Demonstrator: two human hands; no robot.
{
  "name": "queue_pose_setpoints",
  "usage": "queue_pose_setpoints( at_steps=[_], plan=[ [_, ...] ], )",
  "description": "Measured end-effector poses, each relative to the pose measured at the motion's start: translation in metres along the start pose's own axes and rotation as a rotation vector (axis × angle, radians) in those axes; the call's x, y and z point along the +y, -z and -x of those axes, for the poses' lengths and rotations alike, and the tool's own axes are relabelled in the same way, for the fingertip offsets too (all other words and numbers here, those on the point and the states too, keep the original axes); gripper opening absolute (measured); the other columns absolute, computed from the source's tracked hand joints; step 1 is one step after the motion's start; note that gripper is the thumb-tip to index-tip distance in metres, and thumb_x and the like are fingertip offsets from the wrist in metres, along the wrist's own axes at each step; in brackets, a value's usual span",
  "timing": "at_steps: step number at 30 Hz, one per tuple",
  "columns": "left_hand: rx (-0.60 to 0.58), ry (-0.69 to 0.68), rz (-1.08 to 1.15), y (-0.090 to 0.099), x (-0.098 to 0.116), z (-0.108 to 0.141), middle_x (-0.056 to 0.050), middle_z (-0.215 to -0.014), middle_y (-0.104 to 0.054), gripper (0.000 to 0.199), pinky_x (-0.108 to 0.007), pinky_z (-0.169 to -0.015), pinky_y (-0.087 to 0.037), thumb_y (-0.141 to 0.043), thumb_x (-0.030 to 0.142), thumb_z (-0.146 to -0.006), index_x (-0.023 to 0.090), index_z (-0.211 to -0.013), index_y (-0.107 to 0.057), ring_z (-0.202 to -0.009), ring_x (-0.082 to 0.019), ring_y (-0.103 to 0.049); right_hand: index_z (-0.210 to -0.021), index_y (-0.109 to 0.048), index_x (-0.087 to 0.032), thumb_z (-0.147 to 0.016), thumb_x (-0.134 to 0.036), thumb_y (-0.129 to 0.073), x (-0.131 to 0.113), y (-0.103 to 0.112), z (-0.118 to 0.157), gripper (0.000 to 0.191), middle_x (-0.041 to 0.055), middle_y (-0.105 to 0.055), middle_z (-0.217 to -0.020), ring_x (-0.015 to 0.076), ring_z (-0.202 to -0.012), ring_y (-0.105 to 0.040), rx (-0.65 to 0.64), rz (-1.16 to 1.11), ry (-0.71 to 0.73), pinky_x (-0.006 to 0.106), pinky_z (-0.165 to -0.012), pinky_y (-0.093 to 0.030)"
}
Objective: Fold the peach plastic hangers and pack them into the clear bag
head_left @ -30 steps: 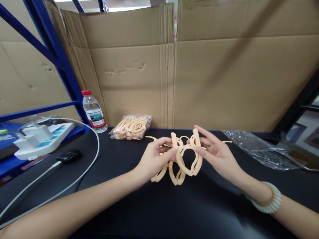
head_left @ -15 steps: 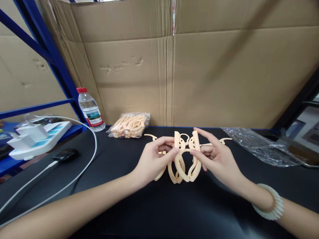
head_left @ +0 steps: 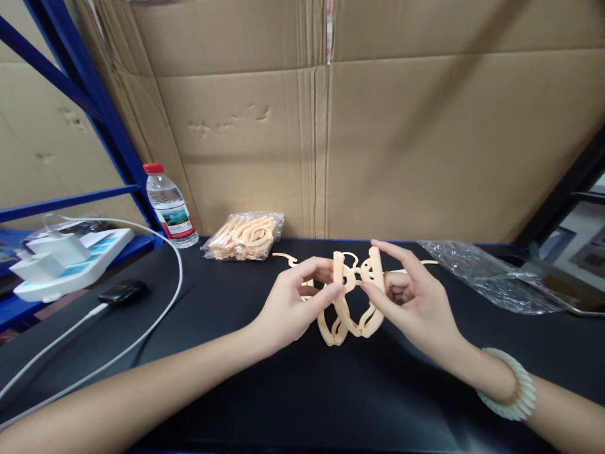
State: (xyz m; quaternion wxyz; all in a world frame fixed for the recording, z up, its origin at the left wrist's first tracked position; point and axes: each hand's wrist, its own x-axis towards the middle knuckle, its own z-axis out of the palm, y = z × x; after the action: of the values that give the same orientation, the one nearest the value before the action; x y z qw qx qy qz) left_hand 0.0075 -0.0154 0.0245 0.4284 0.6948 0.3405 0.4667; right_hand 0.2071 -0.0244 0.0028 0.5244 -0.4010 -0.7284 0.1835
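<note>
Cream-coloured and jointed, a folding hanger is held tip downward between two bare hands over a black table. The left hand pinches one limb of the hanger between thumb and fingers; the right hand grips the opposite limb, thumb on the near side, forefinger reaching to the limb's top end, the other fingers curled. Whether the hanger's lower tip touches the tabletop cannot be told. Just behind the hanger and to its left are more cream pieces, partly masked by the left hand. Farther back, to the hanger's left, sit a clear bag of similar pieces and, beyond that, a red-capped bottle; crumpled clear plastic lies to the hanger's right. The step in hand appears to be working the two limbs about their joint, with both sides controlled at once. The next move seems to call for even, gentle pressure from each hand, since a lopsided push could strain the joint or nudge the pieces behind.
</note>
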Motion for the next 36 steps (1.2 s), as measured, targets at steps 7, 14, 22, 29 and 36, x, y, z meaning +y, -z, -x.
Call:
queue_pose_setpoints(
  at_steps=[7, 14, 22, 29, 36],
  plan=[
    [-0.001, 0.033, 0.028, -0.002, -0.003, 0.003, -0.007, -0.094, -0.064, 0.021, -0.028, -0.069, -0.054, -0.068, 0.03, -0.082, 0.016, -0.096, -0.064, -0.088, -0.02, -0.062, -0.142, -0.038, -0.027, -0.092, -0.025, -0.055, -0.001, 0.0, 0.003, 0.053, -0.0085, -0.042, -0.057, 0.0118, -0.049, -0.039, -0.164, 0.015, 0.101, 0.026, -0.052, -0.039],
    [-0.033, 0.068, 0.092, -0.003, 0.006, 0.001, -0.007, -0.093, -0.068, 0.027, -0.024, -0.067, -0.052, -0.067, 0.029, -0.082, 0.015, -0.105, -0.065, -0.079, -0.016, -0.062, -0.149, -0.03, -0.024, -0.094, -0.028, -0.053, 0.0, -0.006, 0.006, 0.06, -0.006, -0.052, -0.064, 0.0107, -0.055, -0.046, -0.361, -0.131, 0.043, 0.023, -0.055, -0.04],
    [0.0, 0.155, 0.119, -0.001, 0.006, -0.004, -0.008, -0.087, -0.07, 0.027, -0.029, -0.072, -0.053, -0.071, 0.03, -0.076, 0.013, -0.095, -0.066, -0.081, -0.019, -0.067, -0.152, -0.021, -0.024, -0.095, -0.032, -0.051, -0.006, -0.009, 0.005, 0.065, -0.0034, -0.061, -0.072, 0.0128, -0.06, -0.052, -0.44, -0.215, -0.051, 0.025, -0.06, -0.045],
    [0.006, 0.152, 0.097, -0.001, 0.003, -0.004, -0.007, -0.083, -0.071, 0.027, -0.029, -0.073, -0.054, -0.071, 0.03, -0.076, 0.013, -0.096, -0.067, -0.078, -0.019, -0.068, -0.151, -0.024, -0.025, -0.096, -0.033, -0.048, -0.005, -0.009, 0.005, 0.061, -0.0041, -0.058, -0.068, 0.0115, -0.055, -0.046, -0.456, -0.238, -0.093, 0.022, -0.053, -0.041],
    [-0.007, 0.164, 0.077, -0.002, 0.002, -0.006, -0.007, -0.084, -0.072, 0.031, -0.028, -0.068, -0.054, -0.074, 0.033, -0.075, 0.013, -0.097, -0.066, -0.077, -0.019, -0.068, -0.151, -0.026, -0.022, -0.094, -0.034, -0.051, -0.001, -0.011, 0.005, 0.063, -0.0046, -0.056, -0.067, 0.0112, -0.056, -0.045, -0.421, -0.222, -0.106, 0.023, -0.055, -0.04]
  ],
)
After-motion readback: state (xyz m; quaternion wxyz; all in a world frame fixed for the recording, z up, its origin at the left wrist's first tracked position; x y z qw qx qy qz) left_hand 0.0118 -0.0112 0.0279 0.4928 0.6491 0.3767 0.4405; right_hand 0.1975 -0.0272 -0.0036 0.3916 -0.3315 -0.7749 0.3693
